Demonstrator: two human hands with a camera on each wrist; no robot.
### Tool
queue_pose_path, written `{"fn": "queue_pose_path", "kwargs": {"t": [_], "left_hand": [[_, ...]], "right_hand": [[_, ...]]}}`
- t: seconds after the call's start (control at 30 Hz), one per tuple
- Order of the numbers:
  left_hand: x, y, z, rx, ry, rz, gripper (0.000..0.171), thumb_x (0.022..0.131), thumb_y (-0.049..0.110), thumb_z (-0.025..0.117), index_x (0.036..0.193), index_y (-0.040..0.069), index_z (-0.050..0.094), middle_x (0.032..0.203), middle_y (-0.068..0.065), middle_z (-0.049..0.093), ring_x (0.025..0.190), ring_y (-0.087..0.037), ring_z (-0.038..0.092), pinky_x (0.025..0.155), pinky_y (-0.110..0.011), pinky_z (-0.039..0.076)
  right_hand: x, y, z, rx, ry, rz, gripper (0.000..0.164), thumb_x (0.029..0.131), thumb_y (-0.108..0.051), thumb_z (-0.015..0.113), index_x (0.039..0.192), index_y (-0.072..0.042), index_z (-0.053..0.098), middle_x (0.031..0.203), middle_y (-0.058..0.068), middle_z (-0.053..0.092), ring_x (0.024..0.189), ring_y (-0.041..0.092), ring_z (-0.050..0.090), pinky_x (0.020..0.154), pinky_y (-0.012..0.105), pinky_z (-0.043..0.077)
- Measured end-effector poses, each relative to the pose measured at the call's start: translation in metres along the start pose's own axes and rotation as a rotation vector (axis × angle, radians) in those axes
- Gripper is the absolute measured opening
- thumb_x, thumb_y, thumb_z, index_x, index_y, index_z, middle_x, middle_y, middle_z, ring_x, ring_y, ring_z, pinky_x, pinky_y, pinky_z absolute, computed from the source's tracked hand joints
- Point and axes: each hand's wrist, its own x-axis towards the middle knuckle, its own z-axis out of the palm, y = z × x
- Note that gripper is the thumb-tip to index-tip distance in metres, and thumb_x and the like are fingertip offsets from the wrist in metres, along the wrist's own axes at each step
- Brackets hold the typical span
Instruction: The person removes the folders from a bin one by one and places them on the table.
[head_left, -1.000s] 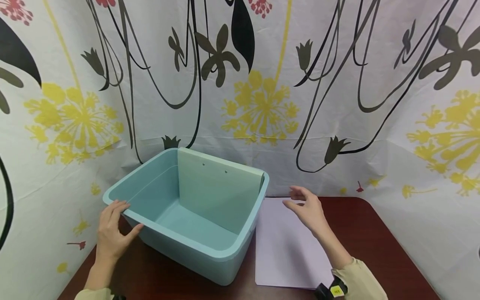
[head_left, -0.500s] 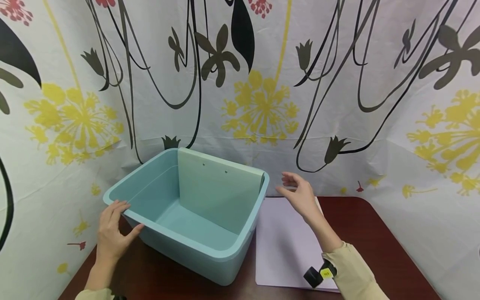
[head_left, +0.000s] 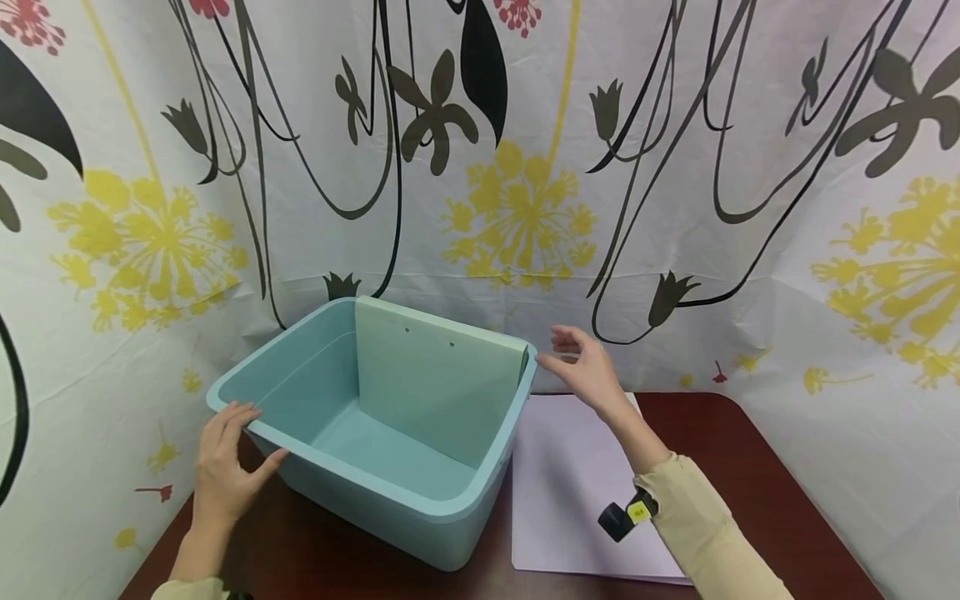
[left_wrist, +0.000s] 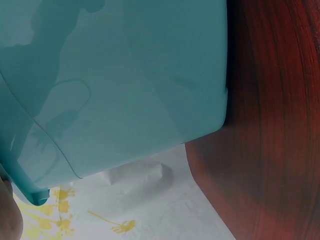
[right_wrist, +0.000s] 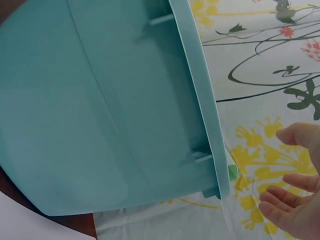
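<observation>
A light-blue plastic tub stands on the table, angled. Inside it, a pale green folder with two small holes leans upright along the back wall. My left hand holds the tub's near left corner, fingers over the rim and thumb against the outside; the left wrist view shows mostly the tub's outer wall. Beside the far right corner my right hand is raised, fingers loosely bent and thumb pointing at the rim. In the right wrist view, that hand holds nothing, and a gap separates it from the rim.
To the right of the tub a stack of lilac sheets lies flat on the dark red wooden table. A white cloth printed with flowers hangs closely behind and along the sides.
My right hand has moved up and left, from above the lilac sheets to the tub's far right corner. The left hand, tub and green folder stay as they were.
</observation>
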Motion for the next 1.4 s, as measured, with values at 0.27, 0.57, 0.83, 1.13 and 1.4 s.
{"fn": "queue_pose_path", "kwargs": {"t": [0.27,0.57,0.83,1.13,1.4], "left_hand": [[0.0,-0.001,0.0,-0.002,0.001,0.008,0.081,0.071,0.068,0.056,0.106,-0.005,0.057,0.112,-0.025,0.052,0.116,-0.042,0.04,0.108,-0.035,0.021],[0.0,-0.001,0.0,-0.006,-0.003,0.007,0.081,0.071,0.068,0.057,0.106,-0.005,0.057,0.112,-0.025,0.052,0.117,-0.042,0.039,0.108,-0.036,0.021],[0.0,0.0,0.001,-0.009,0.002,0.015,0.082,0.071,0.068,0.057,0.106,-0.006,0.058,0.112,-0.025,0.053,0.117,-0.042,0.04,0.108,-0.035,0.021],[0.0,0.0,0.001,-0.009,0.005,0.016,0.082,0.071,0.068,0.057,0.106,-0.006,0.057,0.112,-0.026,0.053,0.117,-0.042,0.04,0.108,-0.036,0.021],[0.0,0.001,0.0,-0.014,0.005,0.01,0.081,0.071,0.067,0.058,0.106,-0.006,0.057,0.111,-0.026,0.053,0.117,-0.041,0.04,0.108,-0.035,0.021]], "right_hand": [[0.019,0.0,0.009,0.002,-0.048,-0.037,0.059,0.081,-0.027,0.067,0.13,-0.004,0.044,0.119,0.015,0.053,0.113,0.03,0.05,0.095,0.042,0.04],[0.032,0.001,0.029,-0.066,-0.058,-0.132,0.056,0.081,-0.023,0.067,0.128,-0.001,0.046,0.116,0.017,0.054,0.109,0.031,0.052,0.095,0.041,0.04],[0.039,0.009,0.041,-0.096,-0.02,-0.208,0.054,0.079,-0.022,0.068,0.125,0.0,0.05,0.111,0.018,0.056,0.103,0.03,0.054,0.091,0.041,0.042],[0.047,0.016,0.053,-0.138,-0.008,-0.299,0.051,0.076,-0.014,0.07,0.121,0.004,0.052,0.108,0.021,0.058,0.099,0.031,0.056,0.084,0.042,0.045],[0.052,0.01,0.058,-0.265,-0.091,-0.379,0.051,0.073,-0.009,0.072,0.119,0.006,0.054,0.106,0.018,0.059,0.097,0.029,0.056,0.08,0.04,0.047]]}}
